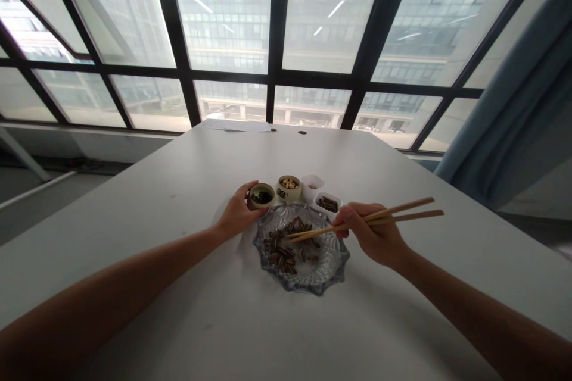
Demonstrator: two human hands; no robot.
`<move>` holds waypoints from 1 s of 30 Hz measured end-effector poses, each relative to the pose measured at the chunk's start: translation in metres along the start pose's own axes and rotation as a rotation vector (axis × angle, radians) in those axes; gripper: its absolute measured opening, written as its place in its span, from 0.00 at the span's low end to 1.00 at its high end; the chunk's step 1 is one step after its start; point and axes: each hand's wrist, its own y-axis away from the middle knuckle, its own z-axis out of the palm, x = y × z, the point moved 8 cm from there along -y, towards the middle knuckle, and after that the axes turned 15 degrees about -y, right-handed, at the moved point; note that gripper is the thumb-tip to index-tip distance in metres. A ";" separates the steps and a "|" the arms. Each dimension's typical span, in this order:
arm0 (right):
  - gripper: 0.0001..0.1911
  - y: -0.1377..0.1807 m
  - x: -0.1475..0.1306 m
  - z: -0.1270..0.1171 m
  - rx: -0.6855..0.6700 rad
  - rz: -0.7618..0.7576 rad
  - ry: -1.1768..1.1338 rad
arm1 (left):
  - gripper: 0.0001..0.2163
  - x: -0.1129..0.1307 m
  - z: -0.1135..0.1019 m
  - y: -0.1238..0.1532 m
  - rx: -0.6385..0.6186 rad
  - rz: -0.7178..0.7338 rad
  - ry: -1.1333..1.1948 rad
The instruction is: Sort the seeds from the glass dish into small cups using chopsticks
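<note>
My left hand [241, 209] is wrapped round a small round cup [260, 205] with dark contents, just past the left rim of a glass bowl. In my right hand [373, 232] is a pair of wooden chopsticks [393, 214], tips down in the glass bowl [333, 259]. Striped, dark sunflower seeds [281, 257] lie in that bowl, mostly on its left side. The chopstick tips are among the seeds; whether they pinch one I cannot tell.
Behind the bowl stand a second round cup [288, 193] of pale nuts, a white dish [311, 195] and another white dish [326, 214] of dark seeds. Papers [236, 125] lie at the white table's [210, 321] far edge, before windows. A blue curtain [504, 95] hangs right.
</note>
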 end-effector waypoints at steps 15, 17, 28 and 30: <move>0.32 -0.007 0.007 -0.025 0.177 0.069 -0.036 | 0.34 -0.001 0.004 0.000 -0.022 -0.006 0.013; 0.35 -0.009 0.018 -0.033 0.182 0.160 -0.073 | 0.34 -0.001 0.003 0.000 -0.020 -0.009 0.017; 0.32 -0.004 0.013 -0.012 0.090 0.098 -0.063 | 0.34 -0.005 0.004 -0.001 -0.015 -0.013 0.050; 0.34 -0.002 0.017 -0.007 0.026 0.173 -0.108 | 0.34 -0.005 0.004 -0.001 -0.014 -0.010 0.046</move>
